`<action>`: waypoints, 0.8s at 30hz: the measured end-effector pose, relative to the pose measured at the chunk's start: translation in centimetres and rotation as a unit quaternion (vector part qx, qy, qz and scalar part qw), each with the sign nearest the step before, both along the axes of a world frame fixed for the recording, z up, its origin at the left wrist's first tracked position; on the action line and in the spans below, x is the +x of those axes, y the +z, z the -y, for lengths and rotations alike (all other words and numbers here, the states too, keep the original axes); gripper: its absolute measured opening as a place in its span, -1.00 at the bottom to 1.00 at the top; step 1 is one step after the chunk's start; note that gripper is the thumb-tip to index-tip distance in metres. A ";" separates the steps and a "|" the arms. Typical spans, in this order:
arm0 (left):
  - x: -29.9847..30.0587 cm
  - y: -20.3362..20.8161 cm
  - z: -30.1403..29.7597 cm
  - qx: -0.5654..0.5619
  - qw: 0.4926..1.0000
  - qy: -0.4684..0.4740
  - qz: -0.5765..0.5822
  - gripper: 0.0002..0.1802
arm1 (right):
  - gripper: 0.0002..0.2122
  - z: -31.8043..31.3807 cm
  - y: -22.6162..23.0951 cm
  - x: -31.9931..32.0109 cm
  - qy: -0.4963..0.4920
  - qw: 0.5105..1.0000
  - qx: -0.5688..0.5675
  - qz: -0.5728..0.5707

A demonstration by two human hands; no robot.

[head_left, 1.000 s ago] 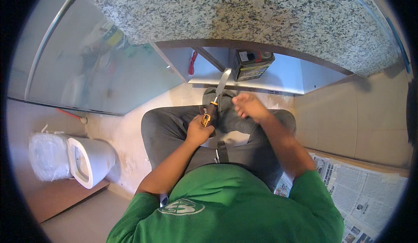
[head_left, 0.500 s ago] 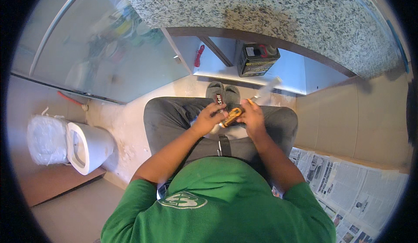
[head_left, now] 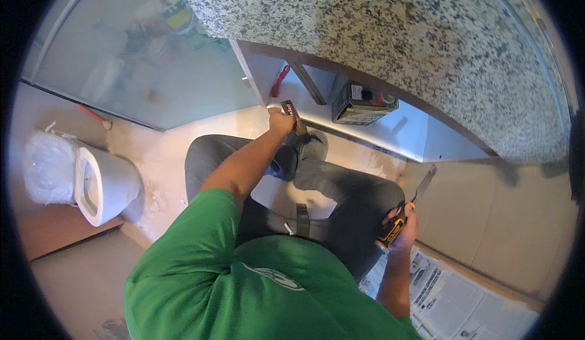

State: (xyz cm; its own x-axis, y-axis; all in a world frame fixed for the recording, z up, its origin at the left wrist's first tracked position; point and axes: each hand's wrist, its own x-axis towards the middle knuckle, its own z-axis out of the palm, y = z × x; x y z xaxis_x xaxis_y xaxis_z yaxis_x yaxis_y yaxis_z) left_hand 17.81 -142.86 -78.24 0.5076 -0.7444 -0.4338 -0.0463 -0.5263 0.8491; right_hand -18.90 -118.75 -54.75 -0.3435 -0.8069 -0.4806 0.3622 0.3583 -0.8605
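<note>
My left hand (head_left: 281, 121) is stretched forward to the low front edge of the open cabinet (head_left: 390, 134), near my feet. Its fingers are closed around a small dark brown object with pale lettering (head_left: 288, 107), whose exact kind I cannot make out. Out to the right, beside my right knee, my right hand (head_left: 403, 229) grips a putty knife (head_left: 393, 230) by its yellow and black handle. The knife's narrow metal blade points up and away from me, touching nothing.
Above the cabinet juts a speckled granite countertop (head_left: 365, 17). Inside stand a dark square can (head_left: 364, 105) and a red cord bundle (head_left: 280, 81). A glass panel (head_left: 183, 96) and toilet (head_left: 109, 184) are at left; newspaper (head_left: 451, 297) covers the floor at right.
My hands were close together over my lap and have parted. The left has moved forward to the cabinet with the brown object; the right has swung right and back with the putty knife.
</note>
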 end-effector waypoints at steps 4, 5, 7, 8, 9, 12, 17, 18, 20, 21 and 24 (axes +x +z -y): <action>1.5 -5.1 3.0 0.028 0.997 0.006 -0.076 -0.71 | -0.68 0.3 -1.4 0.4 0.033 0.998 -0.038 -0.027; -1.1 -4.8 3.3 0.015 0.996 0.006 -0.089 -0.73 | -0.68 -0.1 -1.8 -0.3 0.033 0.997 -0.041 -0.048; -2.9 -4.6 4.1 0.001 0.990 0.043 -0.134 -0.78 | -0.67 -0.1 -1.8 -0.2 0.015 0.998 -0.038 -0.053; -3.5 -4.8 4.5 0.004 0.982 0.068 -0.175 -0.82 | -0.67 -0.1 -1.5 0.0 0.008 0.998 -0.035 -0.057; -3.3 -5.7 5.1 0.005 0.972 0.096 -0.212 -0.84 | -0.67 0.2 -1.2 0.3 0.014 0.998 -0.031 -0.055; 0.3 -9.5 6.1 0.065 0.957 -0.198 0.200 -0.82 | -0.69 1.3 -1.0 0.9 0.046 0.998 -0.028 -0.038; -2.9 -9.3 8.0 0.149 0.894 -0.299 0.297 -0.75 | -0.67 1.1 -0.5 1.2 -0.013 0.997 0.015 -0.081; -2.6 -9.9 8.2 0.148 0.833 -0.379 0.375 -0.73 | -0.66 1.1 -0.5 1.2 -0.019 0.996 0.020 -0.089; -0.7 -12.9 7.8 0.133 0.852 -0.322 0.392 -0.73 | -0.65 1.3 -0.7 1.3 0.004 0.995 0.011 -0.100; 0.5 -14.4 8.0 0.124 0.860 -0.288 0.402 -0.72 | -0.65 1.8 -0.8 1.5 0.019 0.994 0.003 -0.104; 1.2 -14.2 7.7 0.118 0.875 -0.291 0.368 -0.72 | -0.68 1.9 0.4 2.1 0.056 0.993 -0.006 -0.107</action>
